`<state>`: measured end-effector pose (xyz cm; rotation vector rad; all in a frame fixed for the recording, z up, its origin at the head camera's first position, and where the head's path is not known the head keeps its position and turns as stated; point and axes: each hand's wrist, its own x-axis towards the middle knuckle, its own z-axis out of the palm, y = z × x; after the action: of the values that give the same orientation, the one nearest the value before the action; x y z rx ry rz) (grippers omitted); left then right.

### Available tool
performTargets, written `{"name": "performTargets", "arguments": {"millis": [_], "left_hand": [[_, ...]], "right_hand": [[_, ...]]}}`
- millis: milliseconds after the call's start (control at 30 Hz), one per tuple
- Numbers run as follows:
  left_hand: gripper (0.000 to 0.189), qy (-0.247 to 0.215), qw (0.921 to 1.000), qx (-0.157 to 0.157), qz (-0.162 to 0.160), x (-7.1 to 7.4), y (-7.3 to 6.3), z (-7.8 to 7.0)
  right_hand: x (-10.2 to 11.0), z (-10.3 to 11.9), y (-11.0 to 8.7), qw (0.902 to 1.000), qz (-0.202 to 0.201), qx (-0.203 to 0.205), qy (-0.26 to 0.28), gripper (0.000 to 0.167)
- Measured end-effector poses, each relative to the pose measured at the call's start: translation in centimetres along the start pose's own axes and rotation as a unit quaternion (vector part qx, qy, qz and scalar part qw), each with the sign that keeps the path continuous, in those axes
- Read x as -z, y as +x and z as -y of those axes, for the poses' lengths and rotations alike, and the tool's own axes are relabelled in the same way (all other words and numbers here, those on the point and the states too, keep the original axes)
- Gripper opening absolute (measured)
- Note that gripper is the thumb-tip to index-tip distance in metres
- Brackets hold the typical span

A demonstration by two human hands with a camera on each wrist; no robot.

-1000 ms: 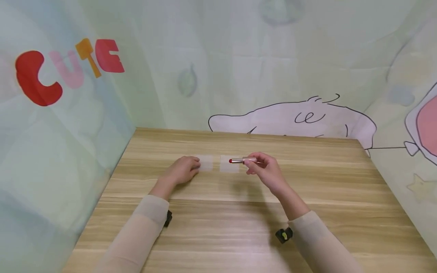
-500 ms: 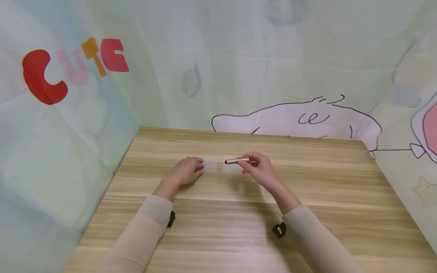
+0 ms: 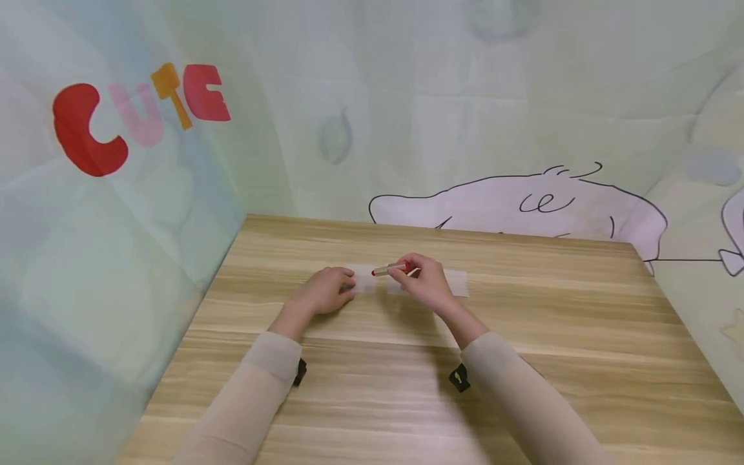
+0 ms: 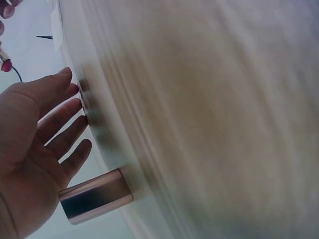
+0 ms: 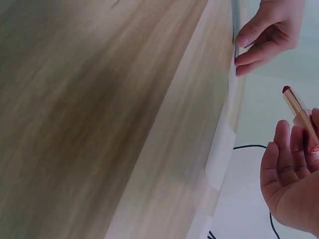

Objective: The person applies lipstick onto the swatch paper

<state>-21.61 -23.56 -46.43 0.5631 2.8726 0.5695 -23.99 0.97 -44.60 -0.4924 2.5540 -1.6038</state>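
Observation:
My right hand [image 3: 427,284] pinches a lipstick [image 3: 380,270] with a red tip and metallic tube. It hovers above the table, the tip pointing left over the white paper pieces. My left hand [image 3: 328,290] rests at the left end of the row, fingertips at the leftmost white paper piece [image 3: 363,281]. In the left wrist view its fingers [image 4: 75,157] are relaxed and spread. A shiny rose-gold lipstick cap [image 4: 97,196] stands beside that palm; the head view hides it. Under my right hand lies a middle paper piece [image 3: 395,286], partly covered.
Another white paper piece [image 3: 459,283] lies to the right on the wooden table [image 3: 360,400]. Fabric walls printed with letters and a cartoon figure [image 3: 511,200] enclose the table's back and sides. A small black device [image 3: 459,378] sits at the right cuff.
My right hand has moved left with the lipstick, from the middle paper toward the leftmost one, uncovering the right paper. The left hand stays at its paper; the head view has turned slightly left.

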Motion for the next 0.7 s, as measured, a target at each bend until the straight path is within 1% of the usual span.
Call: {"name": "performTargets", "arguments": {"millis": [133,267,400,533,700], "left_hand": [[0.035,-0.002,1.0000,0.008,0.002,-0.1,0.1,-0.1],[0.034,-0.003,1.0000,0.001,-0.002,0.0,0.0,0.1],[0.034,-0.008,0.9999,-0.007,-0.005,0.1,0.1,0.3],[0.035,-0.013,0.9999,-0.008,-0.005,0.1,0.0,0.4],[0.035,-0.011,0.9999,-0.006,0.001,0.1,0.0,0.4]], "right_hand": [[-0.4,-0.2,0.3,0.9999,-0.007,-0.007,0.004,0.016],[-1.0,-0.5,0.6,0.9998,-0.014,-0.013,0.008,0.015],[-1.7,-0.7,1.1,0.9998,-0.016,-0.013,-0.003,0.016],[-2.4,-0.9,1.6,0.9988,-0.020,0.000,-0.045,0.017],[-3.0,-1.2,2.2,0.9947,-0.018,0.014,-0.100,0.020]]}}
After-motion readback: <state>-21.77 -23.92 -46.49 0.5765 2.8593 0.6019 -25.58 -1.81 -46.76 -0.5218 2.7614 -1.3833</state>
